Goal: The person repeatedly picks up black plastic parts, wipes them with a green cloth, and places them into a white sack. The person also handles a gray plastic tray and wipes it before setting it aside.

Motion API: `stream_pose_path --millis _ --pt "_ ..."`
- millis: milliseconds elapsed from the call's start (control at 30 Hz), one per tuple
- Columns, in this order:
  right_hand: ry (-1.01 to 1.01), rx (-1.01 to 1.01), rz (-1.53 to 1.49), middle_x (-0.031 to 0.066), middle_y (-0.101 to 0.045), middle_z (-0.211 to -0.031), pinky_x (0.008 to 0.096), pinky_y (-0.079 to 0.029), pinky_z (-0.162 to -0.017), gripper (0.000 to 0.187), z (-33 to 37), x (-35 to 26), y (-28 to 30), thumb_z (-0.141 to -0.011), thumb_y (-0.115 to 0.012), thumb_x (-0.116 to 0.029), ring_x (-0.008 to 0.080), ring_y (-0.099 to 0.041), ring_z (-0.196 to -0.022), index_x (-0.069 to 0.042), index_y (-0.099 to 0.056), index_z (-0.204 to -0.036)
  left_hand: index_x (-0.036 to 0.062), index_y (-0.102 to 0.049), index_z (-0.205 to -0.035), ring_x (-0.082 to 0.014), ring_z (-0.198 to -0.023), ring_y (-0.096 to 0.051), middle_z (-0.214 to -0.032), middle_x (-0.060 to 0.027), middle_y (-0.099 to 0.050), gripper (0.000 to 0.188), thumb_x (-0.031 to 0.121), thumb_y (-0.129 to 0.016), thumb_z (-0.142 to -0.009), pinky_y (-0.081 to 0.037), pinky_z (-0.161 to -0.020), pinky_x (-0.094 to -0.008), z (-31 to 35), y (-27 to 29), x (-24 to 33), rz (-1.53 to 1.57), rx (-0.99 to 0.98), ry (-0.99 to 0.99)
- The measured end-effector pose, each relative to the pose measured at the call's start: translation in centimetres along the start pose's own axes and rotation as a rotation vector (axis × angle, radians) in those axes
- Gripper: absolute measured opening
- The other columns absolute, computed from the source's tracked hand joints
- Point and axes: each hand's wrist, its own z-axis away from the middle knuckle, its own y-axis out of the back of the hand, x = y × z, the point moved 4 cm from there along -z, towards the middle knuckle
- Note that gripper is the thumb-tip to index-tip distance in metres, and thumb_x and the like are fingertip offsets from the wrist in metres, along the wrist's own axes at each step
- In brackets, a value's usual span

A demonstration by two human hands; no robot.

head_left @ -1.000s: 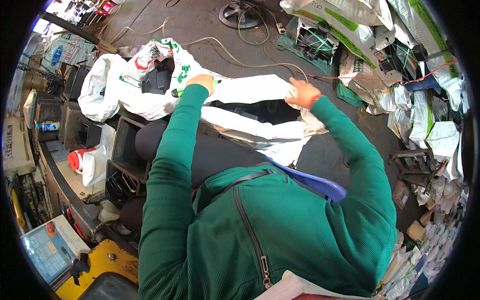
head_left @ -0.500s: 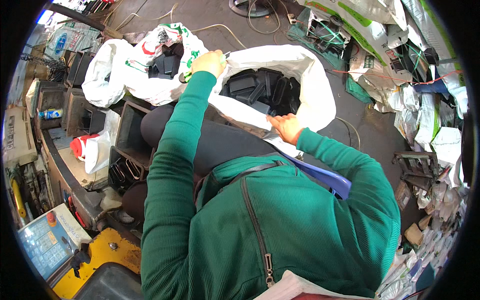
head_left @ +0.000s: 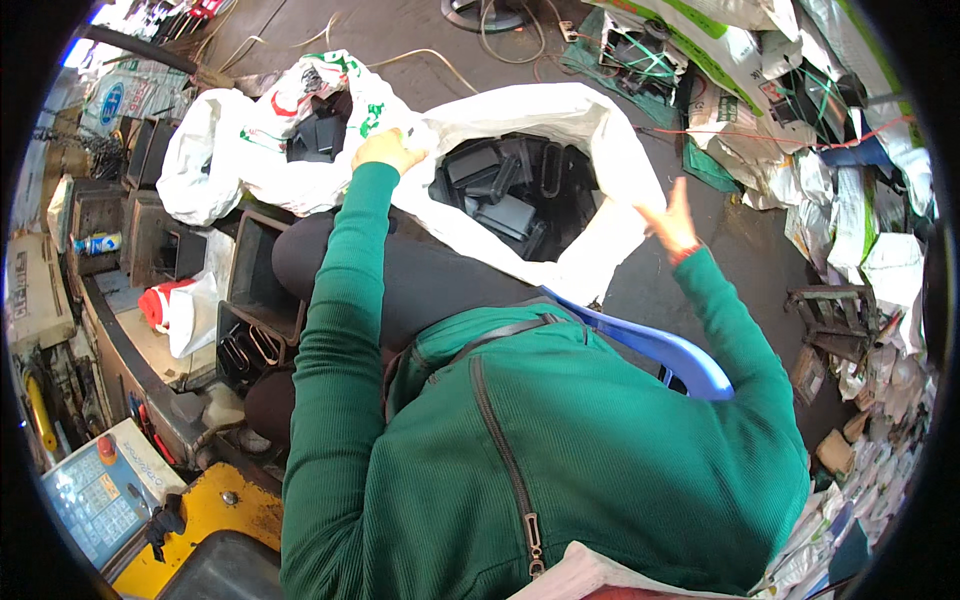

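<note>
Head view: the rim of a white sack (head_left: 560,105), lying open on the floor and filled with black plastic parts (head_left: 505,190), is gripped by the left hand (head_left: 385,150). The right hand (head_left: 672,222) is held with fingers spread beside the sack's right edge, with nothing grasped.

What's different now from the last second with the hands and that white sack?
The white sack, stretched flat between both hands a second ago, now gapes open, showing the black plastic parts inside. The right hand has let go of its rim and hangs open beside it. The left hand still grips the sack's left rim. The second bag to the left stayed put.
</note>
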Motion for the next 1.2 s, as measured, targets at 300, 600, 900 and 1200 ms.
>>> stream_pose_path --millis 300,600,900,1200 --pt "-0.184 -0.185 -0.636 0.0056 -0.058 -0.078 0.0314 -0.046 -0.073 0.017 0.9 -2.1 1.6 -0.071 -0.063 -0.009 0.0173 -0.056 -0.076 -0.003 -0.06 -0.086 0.0078 -0.065 -0.093 -0.0363 -0.091 -0.06 -0.092 -0.0176 -0.064 0.031 0.035 -0.058 -0.078 -0.047 -0.08 -0.0444 2.0 1.6 7.7 0.109 0.129 -0.297" --pt "0.015 -0.057 -0.562 0.0036 -0.062 -0.087 0.0281 -0.043 -0.082 0.025 4.7 -0.8 14.2 -0.072 -0.065 -0.015 0.0135 -0.057 -0.086 -0.003 -0.062 -0.094 0.0051 -0.064 -0.081 -0.0372 -0.081 -0.062 -0.081 -0.0183 -0.064 0.034 0.039 -0.059 -0.079 -0.048 -0.073 -0.045 7.6 8.3 16.2 0.116 0.07 -0.426" --pt "0.03 -0.013 -0.212 0.005 -0.062 -0.084 0.028 -0.044 -0.075 0.024 2.2 6.3 15.1 -0.071 -0.06 -0.009 0.0145 -0.056 -0.079 0.001 -0.063 -0.093 0.0039 -0.063 -0.106 -0.0356 -0.1 -0.057 -0.106 -0.0194 -0.062 0.04 0.035 -0.057 -0.08 -0.045 -0.088 -0.0403 9.6 -1.1 18.7 0.137 -0.203 -0.468" --pt "0.307 0.254 0.772 0.0245 -0.053 -0.121 0.039 -0.044 -0.092 0.075 1.9 8.4 17.3 -0.072 -0.073 -0.023 0.0327 -0.056 -0.106 -0.004 -0.037 -0.135 0.0028 -0.066 -0.088 -0.0264 -0.072 -0.065 -0.074 -0.0149 -0.066 0.037 0.033 -0.047 -0.081 -0.049 -0.076 -0.0391 8.6 -7.1 17.6 0.033 -0.519 -0.33"
